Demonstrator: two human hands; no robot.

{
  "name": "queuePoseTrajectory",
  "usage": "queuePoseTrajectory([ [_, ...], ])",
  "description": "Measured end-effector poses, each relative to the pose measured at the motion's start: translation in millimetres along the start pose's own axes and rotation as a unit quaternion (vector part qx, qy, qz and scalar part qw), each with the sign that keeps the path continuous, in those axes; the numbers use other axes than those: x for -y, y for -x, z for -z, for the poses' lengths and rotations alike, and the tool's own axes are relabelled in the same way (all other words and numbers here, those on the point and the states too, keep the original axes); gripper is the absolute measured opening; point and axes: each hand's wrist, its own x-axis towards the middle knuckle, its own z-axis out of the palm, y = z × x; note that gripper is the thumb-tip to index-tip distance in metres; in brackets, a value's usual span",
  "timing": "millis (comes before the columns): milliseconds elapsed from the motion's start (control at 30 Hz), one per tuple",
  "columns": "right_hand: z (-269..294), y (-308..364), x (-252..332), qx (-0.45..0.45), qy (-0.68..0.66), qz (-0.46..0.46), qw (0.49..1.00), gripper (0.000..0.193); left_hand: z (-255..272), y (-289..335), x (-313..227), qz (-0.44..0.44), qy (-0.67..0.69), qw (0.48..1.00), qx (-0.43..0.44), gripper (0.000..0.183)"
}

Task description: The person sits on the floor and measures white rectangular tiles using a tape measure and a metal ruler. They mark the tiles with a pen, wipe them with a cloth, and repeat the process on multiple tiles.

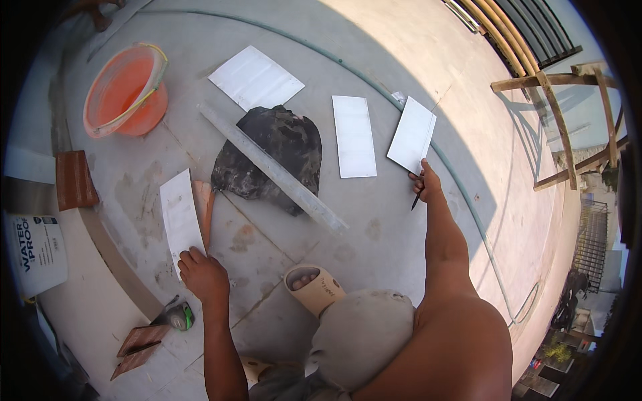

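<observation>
My left hand [204,275] grips the lower end of a narrow white tile [179,210], which stands tilted beside a reddish-brown piece [202,208]. Over to the right, my right hand [426,182] pinches the lower corner of another white tile [412,136]. A dark pencil or pen [416,199] sticks out below the fingers of that same hand. Between the hands, a white tile [354,137] lies flat on the floor. A wider white tile or panel [256,78] lies farther off. Closer in, a long grey bar [274,167] rests across a crumpled black plastic sheet [297,150].
An orange bucket [127,90] stands far left. Brown tiles [75,180], a white tub [37,254] and a tape measure [179,316] sit along the left ledge. A green hose [461,180] curves across the floor. A wooden frame [558,127] stands far right. My sandalled foot [314,289] is near.
</observation>
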Motion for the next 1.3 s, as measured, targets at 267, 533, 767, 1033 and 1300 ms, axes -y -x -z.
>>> queuePoseTrajectory([
  [267, 1, -45, 38, -0.123, 0.513, 0.228, 0.818, 0.070, -32, 4, -8, -0.024, 0.012, 0.997, -0.079, 0.039],
  [533, -187, 139, 87, 0.097, 0.484, 0.446, 0.746, 0.034, -25, 9, 6, 0.009, 0.147, 0.984, -0.102, 0.044],
  [767, -242, 263, 51, 0.341, 0.461, 0.520, 0.634, 0.050, -38, -5, 94, 0.300, 0.250, 0.920, -0.029, 0.043],
  [1033, -257, 276, 22, 0.342, 0.482, 0.568, 0.573, 0.031, -32, 10, 95, 0.280, 0.522, 0.783, 0.192, 0.044],
  [1300, -248, 291, -5, 0.318, 0.542, 0.573, 0.526, 0.026, -37, 12, 83, 0.298, 0.608, 0.705, 0.213, 0.044],
])
